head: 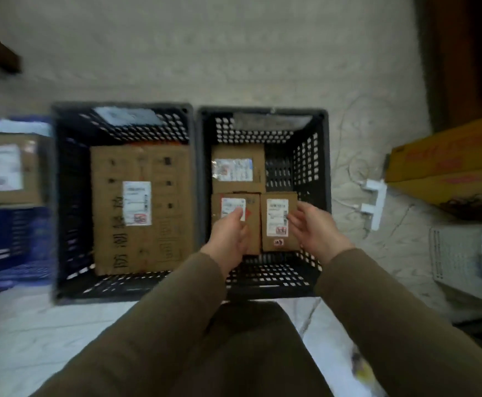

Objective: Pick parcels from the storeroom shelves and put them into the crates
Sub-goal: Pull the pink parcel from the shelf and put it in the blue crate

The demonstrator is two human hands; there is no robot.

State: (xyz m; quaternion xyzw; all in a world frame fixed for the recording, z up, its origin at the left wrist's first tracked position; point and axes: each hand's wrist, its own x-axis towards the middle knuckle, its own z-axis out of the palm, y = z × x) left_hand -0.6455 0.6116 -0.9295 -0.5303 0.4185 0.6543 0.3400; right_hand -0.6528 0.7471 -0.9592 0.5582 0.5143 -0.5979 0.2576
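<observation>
Two black perforated crates stand side by side on the floor. The left crate (62, 196) holds one large cardboard parcel (142, 210) with a white label. In the right crate (311, 156) lie three small labelled parcels: one at the back (238, 167) and two side by side in front. My left hand (228, 239) reaches over the front left parcel (252, 230), its fingertips on the label. My right hand (317, 227) hovers with relaxed fingers at the right edge of the front right parcel (277, 216). Neither hand grips anything.
A blue crate (13, 253) with a labelled parcel (10, 170) stands at the far left. At the right lie a long yellow carton (449, 164), a white power strip (374, 202) with cables, and a white box (469, 259).
</observation>
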